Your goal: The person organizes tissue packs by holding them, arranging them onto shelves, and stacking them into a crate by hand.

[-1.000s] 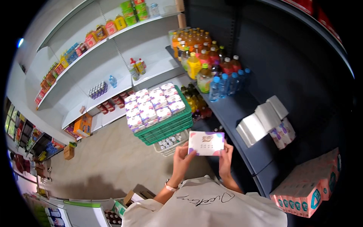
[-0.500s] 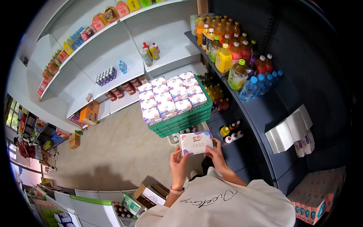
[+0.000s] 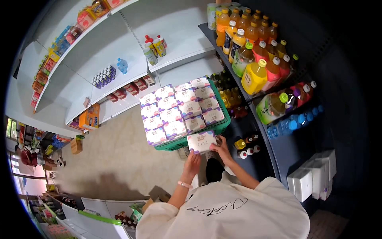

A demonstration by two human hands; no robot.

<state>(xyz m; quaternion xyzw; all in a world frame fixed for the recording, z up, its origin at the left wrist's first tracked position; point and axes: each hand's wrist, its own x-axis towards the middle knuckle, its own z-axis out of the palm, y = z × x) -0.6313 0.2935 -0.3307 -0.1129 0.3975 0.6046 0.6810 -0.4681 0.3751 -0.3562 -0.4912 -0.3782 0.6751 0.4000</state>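
Note:
A white tissue pack (image 3: pixel 201 142) with purple and pink corners is held level between my two hands. My left hand (image 3: pixel 192 162) pinches its near left corner, and my right hand (image 3: pixel 223 149) grips its right end. The pack is at the near edge of a green crate (image 3: pixel 225 121); whether it touches the crate I cannot tell. Rows of similar tissue packs (image 3: pixel 171 115) are stacked on the crate, just beyond my hands.
Drink bottles (image 3: pixel 254 75) crowd the dark shelf (image 3: pixel 260 119) on the right, with white packs (image 3: pixel 312 175) nearer me. White shelves (image 3: pixel 185 55) curve along the back and left. An open cardboard box (image 3: pixel 157 195) and a person (image 3: pixel 28 156) are at left.
My hands have brought the held pack up against the near side of the crate in view, its face now turned more upward. The view has shifted, with the bottles now larger.

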